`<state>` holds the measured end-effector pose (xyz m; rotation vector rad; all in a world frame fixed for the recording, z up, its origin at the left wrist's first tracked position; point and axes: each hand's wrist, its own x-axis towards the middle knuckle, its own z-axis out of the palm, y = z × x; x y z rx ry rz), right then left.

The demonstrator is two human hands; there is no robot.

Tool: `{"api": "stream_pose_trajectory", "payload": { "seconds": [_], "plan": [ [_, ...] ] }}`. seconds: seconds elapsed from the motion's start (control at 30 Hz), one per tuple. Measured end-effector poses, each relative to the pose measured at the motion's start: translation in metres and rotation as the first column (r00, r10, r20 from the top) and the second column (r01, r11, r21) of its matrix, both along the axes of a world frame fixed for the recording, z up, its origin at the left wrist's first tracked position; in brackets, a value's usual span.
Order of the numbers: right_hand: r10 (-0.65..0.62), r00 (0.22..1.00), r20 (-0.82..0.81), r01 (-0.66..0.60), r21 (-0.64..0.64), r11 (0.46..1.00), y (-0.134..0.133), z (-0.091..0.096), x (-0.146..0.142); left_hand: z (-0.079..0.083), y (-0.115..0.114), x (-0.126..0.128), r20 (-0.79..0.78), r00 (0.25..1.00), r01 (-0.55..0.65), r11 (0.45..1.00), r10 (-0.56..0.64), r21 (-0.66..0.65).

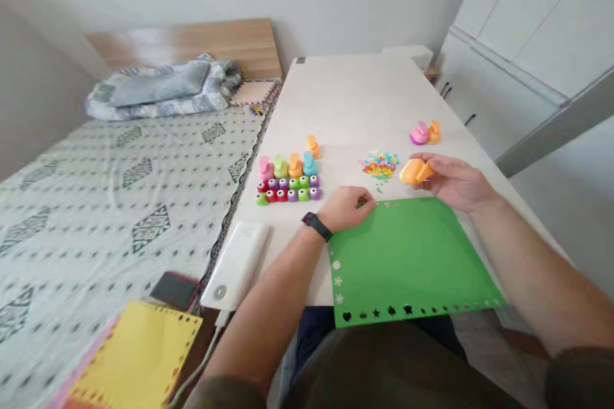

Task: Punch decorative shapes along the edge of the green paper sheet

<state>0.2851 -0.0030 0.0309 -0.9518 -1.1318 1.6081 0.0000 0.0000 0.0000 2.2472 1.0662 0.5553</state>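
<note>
The orange punch sits in the right hand, whose fingers and thumb are closed around it, held just above the surface beyond the far right part of the green sheet. The left hand, with a dark watch on its wrist, is curled down on the sheet's far left corner and appears to pinch it. The sheet lies at the near edge of the surface and overhangs it; small cut-out shapes run along its far, left and near edges. By the look of it, the step in hand is bringing the punch to the sheet's border. A clean cut would call for the sheet held flat and its edge slid fully into the punch's slot. Just beside the punch lies a pile of coloured paper bits, and 2 more punches stand near the right edge. A block of small punches stands toward the left edge, a white power bank nearer. On the bed lie a phone and a yellow sheet.
</note>
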Motion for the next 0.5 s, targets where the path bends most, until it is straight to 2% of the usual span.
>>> {"api": "stream_pose_trajectory", "payload": {
  "seconds": [0.17,0.5],
  "plan": [
    [0.018,0.999,0.036,-0.018,-0.009,1.000,-0.0002,0.0000,-0.0035,0.0030,-0.0020,-0.0002,-0.006,1.000,-0.003,1.000,0.003,-0.008],
    [0.025,1.000,-0.017,-0.025,-0.038,0.999,-0.0002,0.0001,-0.0054,-0.0002,0.0005,-0.0006,-0.004,1.000,-0.006,1.000,0.006,-0.007]
  ]
}}
